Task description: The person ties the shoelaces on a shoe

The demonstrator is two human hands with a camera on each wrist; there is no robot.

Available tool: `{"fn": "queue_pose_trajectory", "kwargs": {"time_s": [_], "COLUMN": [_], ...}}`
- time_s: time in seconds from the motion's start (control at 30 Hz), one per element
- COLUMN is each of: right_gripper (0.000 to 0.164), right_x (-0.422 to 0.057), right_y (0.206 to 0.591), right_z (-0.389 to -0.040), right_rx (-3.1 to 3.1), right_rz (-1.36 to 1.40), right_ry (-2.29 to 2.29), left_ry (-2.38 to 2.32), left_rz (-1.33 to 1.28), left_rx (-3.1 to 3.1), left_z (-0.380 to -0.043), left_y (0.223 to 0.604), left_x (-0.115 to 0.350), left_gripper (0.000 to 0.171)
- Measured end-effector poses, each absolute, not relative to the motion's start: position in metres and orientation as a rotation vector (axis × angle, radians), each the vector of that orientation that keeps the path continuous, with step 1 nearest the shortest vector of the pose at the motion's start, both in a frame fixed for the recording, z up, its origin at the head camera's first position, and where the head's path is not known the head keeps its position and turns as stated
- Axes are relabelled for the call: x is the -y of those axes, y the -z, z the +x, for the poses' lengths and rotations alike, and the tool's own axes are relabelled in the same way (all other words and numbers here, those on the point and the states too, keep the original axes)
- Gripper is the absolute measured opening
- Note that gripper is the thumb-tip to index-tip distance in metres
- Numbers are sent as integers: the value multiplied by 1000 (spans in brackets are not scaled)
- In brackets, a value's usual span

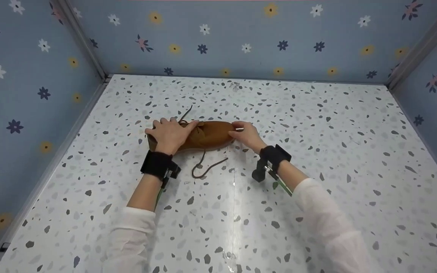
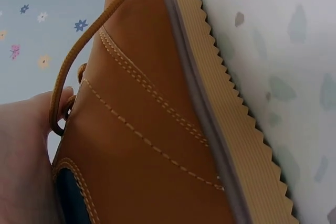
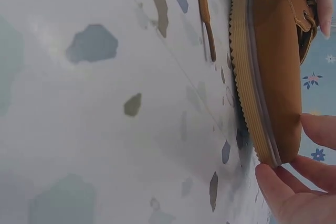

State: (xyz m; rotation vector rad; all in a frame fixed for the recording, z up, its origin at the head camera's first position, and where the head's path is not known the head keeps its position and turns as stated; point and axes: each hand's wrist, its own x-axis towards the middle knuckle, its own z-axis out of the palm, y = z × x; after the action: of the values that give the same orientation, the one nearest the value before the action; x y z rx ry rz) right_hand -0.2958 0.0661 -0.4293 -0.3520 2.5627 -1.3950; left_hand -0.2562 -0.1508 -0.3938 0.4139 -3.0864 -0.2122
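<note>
A brown leather lace-up shoe (image 1: 215,133) lies sole down on the speckled table, toe to the right. My left hand (image 1: 171,134) grips its heel end from above, fingers over the far side and thumb by the lacing. At the toe, my right hand (image 1: 249,137) holds the tip between thumb and fingers; in the right wrist view its fingertips touch the toe and the sole edge. The tan, zigzag-edged sole (image 2: 231,114) shows in the left wrist view. One brown lace (image 1: 200,176) trails loose on the near side, and another lace end (image 1: 186,113) sticks out behind.
The white speckled tabletop (image 1: 336,151) spreads around the shoe. Blue flowered panels (image 1: 226,38) stand at the back, left and right. Black straps with small cameras wrap both wrists.
</note>
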Motion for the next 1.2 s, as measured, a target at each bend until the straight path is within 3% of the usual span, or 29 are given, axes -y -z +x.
{"fn": "queue_pose_trajectory", "kwargs": {"time_s": [0.77, 1.2], "right_gripper": [53, 72], "right_x": [-74, -70], "right_y": [432, 423], "right_z": [-295, -277], "right_rx": [-2872, -2804], "right_rz": [-396, -230], "right_ry": [1065, 1088], "left_ry": [221, 1070], "left_rz": [274, -40], "left_rx": [3140, 3153], "left_z": [-253, -254], "left_y": [391, 383], "left_x": [121, 170], "left_gripper": [92, 64]}}
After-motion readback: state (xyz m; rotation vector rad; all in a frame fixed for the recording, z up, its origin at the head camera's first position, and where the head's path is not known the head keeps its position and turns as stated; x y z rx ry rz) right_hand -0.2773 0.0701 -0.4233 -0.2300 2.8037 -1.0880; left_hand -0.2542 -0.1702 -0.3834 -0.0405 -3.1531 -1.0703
